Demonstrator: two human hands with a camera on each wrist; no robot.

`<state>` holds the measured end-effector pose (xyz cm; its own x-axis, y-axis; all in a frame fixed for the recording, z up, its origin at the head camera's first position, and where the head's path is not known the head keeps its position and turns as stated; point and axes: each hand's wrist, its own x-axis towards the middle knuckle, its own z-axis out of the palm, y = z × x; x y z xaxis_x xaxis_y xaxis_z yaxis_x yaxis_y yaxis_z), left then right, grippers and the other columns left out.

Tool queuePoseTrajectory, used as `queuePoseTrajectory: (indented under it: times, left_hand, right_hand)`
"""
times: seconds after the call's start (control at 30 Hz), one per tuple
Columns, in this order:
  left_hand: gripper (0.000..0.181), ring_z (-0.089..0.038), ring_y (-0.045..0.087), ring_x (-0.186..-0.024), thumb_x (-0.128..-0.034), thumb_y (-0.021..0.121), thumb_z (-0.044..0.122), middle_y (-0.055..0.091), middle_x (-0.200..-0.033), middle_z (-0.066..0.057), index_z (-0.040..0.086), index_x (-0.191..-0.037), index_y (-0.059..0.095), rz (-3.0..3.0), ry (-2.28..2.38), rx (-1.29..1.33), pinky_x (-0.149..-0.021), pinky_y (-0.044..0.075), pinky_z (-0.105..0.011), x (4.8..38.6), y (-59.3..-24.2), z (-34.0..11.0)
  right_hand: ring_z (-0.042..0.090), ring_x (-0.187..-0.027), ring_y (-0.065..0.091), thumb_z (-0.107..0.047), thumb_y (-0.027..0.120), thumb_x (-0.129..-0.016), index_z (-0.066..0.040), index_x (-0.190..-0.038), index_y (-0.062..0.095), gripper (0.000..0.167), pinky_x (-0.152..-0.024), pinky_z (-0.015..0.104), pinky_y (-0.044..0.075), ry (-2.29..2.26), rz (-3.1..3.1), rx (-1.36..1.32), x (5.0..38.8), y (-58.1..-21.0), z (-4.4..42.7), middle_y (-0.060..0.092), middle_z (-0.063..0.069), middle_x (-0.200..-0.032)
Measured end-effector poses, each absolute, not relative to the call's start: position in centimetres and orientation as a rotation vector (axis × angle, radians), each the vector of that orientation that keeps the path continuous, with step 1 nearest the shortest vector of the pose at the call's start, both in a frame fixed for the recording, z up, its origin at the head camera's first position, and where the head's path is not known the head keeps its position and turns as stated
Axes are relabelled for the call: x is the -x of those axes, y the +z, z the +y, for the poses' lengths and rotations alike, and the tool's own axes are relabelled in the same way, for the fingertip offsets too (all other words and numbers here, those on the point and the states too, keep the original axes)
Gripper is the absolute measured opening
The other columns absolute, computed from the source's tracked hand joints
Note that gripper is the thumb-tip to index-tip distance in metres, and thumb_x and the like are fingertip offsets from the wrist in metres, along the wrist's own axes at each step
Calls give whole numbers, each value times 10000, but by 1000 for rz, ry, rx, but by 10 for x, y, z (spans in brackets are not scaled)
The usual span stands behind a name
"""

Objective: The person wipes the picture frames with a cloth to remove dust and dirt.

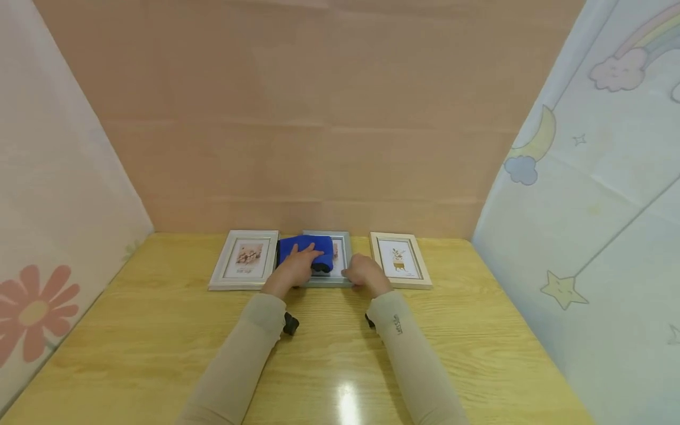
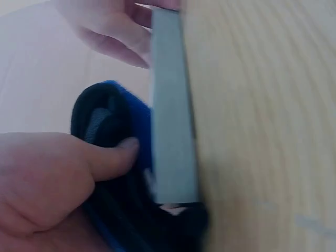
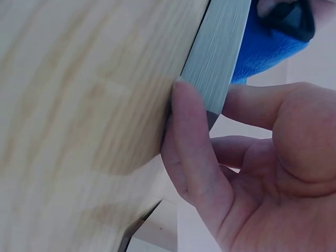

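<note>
The left hand [image 1: 298, 267] lies on a blue cloth [image 1: 317, 241] with black edging, fingers spread. This cloth covers the left part of the middle picture frame [image 1: 344, 277], which is grey-silver and lies flat. In the left wrist view, the thumb [image 2: 113, 160] rests against the cloth's thick dark fold [image 2: 84, 110]; the other fingers are mostly hidden there. At the frame's near right corner, the right hand [image 1: 366, 273] grips the edge. The right wrist view has one fingertip [image 3: 181, 86] against the frame's brushed side [image 3: 218, 58], with another digit over its top.
To the left lies a white picture frame [image 1: 216, 277] with a floral print. A cream picture frame [image 1: 425, 277] with a plant picture lies to the right. Behind them rises a brown backdrop [image 1: 319, 147]. The wooden table [image 1: 329, 354] extends toward the person.
</note>
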<state>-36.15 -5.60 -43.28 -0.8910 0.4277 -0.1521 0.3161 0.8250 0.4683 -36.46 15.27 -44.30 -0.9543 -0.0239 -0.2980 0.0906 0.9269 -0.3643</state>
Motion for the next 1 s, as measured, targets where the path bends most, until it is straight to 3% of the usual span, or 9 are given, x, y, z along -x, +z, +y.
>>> queuePoseTrajectory:
  times: [0.17,0.3,0.57,0.8,1.0]
  left_hand:
    - [636,-519,156,-1682,-1060,419,-87,244,-1811,-200,131,-1654,474,2706,525,-613,-1385,116,-642,348,-418,-56]
    - [604,-451,258,-1678,-1067,437,-70,327,-1782,-200,120,-1636,501,2664,453,-617,-1398,118,-601,334,-404,-54]
    - [466,-351,536,-1537,-1091,540,19,621,-1592,-146,129,-1534,631,2623,373,-676,-1296,419,-515,314,-387,-57]
    - [483,-344,571,-1490,-1091,536,20,623,-1589,-140,157,-1546,619,2620,427,-700,-1276,435,-538,314,-380,-62]
    - [554,-393,611,-1439,-1109,530,52,576,-1618,-207,151,-1651,473,2672,593,-716,-1210,489,-577,320,-375,-78]
  right_hand:
    - [190,-696,735,-284,656,-1079,-112,-838,618,298,-897,395,591,-553,2832,-22,355,-435,151,734,42,-746]
    - [186,-692,721,-288,649,-1087,-111,-846,619,300,-862,388,578,-556,2828,-8,353,-435,151,726,40,-742]
    - [185,-682,709,-297,646,-1089,-109,-849,628,306,-814,361,559,-558,2804,10,354,-437,152,720,42,-728]
    - [197,-698,694,-284,646,-1081,-116,-792,609,335,-775,347,543,-560,2817,37,357,-438,157,694,35,-717]
    - [195,-697,696,-287,652,-1077,-132,-754,583,365,-805,361,560,-551,2821,63,358,-441,158,682,18,-690]
